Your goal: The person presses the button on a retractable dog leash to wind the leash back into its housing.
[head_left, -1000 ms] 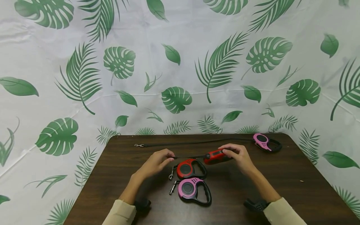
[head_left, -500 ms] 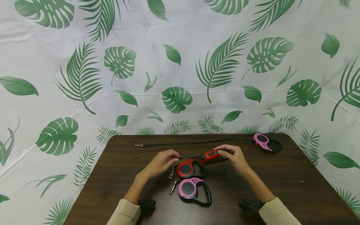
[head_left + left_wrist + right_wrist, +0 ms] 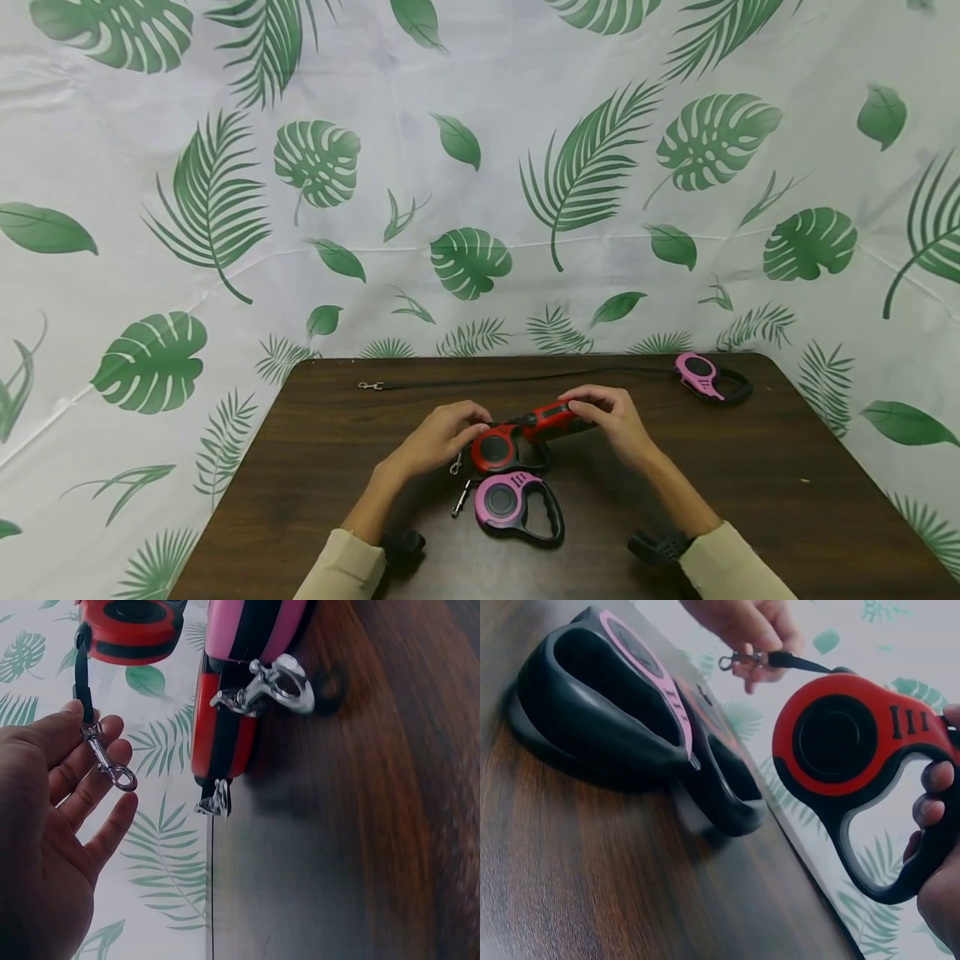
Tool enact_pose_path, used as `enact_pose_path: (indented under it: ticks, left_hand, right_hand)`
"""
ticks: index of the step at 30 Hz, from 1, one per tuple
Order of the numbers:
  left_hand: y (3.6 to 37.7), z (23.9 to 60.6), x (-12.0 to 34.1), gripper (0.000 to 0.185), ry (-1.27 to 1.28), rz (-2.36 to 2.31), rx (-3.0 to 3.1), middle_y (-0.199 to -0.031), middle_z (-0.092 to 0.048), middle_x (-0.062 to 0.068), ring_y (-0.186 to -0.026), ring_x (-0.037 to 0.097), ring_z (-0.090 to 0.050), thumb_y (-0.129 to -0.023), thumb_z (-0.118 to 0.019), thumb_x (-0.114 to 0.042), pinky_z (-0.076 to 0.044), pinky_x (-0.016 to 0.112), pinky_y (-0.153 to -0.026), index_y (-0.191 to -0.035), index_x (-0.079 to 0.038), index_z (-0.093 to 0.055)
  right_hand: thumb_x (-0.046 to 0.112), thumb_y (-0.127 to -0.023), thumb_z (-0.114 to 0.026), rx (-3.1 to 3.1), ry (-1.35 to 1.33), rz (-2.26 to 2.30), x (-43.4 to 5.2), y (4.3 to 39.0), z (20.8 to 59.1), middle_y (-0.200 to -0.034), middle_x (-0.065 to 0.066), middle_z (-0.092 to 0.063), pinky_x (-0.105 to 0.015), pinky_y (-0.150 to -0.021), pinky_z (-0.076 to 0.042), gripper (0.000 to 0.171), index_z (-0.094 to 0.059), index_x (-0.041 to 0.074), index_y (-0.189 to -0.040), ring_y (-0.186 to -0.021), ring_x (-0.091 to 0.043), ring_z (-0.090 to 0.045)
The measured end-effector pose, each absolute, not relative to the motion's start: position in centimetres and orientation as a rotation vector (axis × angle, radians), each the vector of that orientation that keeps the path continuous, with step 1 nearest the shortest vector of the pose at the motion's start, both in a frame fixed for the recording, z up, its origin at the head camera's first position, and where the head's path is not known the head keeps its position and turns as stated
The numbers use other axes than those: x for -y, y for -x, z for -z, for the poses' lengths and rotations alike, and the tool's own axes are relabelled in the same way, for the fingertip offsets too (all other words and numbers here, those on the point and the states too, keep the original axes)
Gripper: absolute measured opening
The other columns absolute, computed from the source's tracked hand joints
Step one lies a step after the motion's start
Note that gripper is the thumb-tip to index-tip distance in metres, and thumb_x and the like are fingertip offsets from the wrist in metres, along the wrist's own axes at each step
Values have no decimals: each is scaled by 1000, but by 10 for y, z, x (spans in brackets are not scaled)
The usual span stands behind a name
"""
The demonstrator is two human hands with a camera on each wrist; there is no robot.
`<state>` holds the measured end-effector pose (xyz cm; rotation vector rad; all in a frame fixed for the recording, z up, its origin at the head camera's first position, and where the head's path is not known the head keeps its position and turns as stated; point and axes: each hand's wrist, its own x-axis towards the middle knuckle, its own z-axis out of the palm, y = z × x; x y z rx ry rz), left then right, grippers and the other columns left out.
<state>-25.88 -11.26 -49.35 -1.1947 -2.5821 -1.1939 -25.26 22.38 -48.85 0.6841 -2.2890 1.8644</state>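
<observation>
My right hand (image 3: 583,410) grips the handle of a red retractable leash (image 3: 551,417), lifted a little above the dark wooden table (image 3: 787,475). In the right wrist view the fingers (image 3: 932,802) curl through the handle of this leash (image 3: 847,742). My left hand (image 3: 480,421) pinches its short black strap (image 3: 81,682) just above the metal clip (image 3: 112,769), which dangles free. A second red leash (image 3: 497,450) lies flat on the table under my hands, with a pink leash (image 3: 513,504) just in front of it.
Another pink leash (image 3: 701,377) lies at the table's far right, its black strap stretched left along the back edge to a clip (image 3: 369,386). A leaf-print cloth (image 3: 480,167) hangs behind and around the table. A black wrist mount (image 3: 656,546) sits on each forearm.
The held red leash has moved left toward my left hand, and the strap showing between the hands has grown much shorter. Both hands are closer together.
</observation>
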Motion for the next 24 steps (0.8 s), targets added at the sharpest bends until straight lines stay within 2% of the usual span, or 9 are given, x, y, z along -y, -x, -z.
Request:
enact_pose_path:
  ticks: [12,17,24]
  left_hand:
    - [261,494,104,11,1239,1256,2519,-107,-75,6,-98,14,-69,-107,-63,-10,-59,33,-89,-114,-6,-71]
    - [263,493,100,10,1237,1280,2491,-105,-74,7,-94,14,-69,-106,-63,-7,-59,31,-86,-111,-4,-71]
    - [265,497,100,9,1215,1261,2473,-104,-75,8,-92,14,-69,-105,-65,-6,-60,29,-83,-109,-3,-72]
  right_hand:
    - [9,-103,-66,2284,-697,-1851,-213,255,489,-109,-5,-78,-30,-76,-55,18,-78,-1,-113,-94,-16,-67]
    - [11,-102,-68,2291,-654,-1836,-212,255,489,-108,-4,-79,-30,-73,-54,17,-79,2,-112,-90,-16,-66]
    - [10,-103,-66,2276,-620,-1825,-214,255,490,-106,-2,-79,-30,-73,-54,18,-79,0,-112,-88,-15,-65]
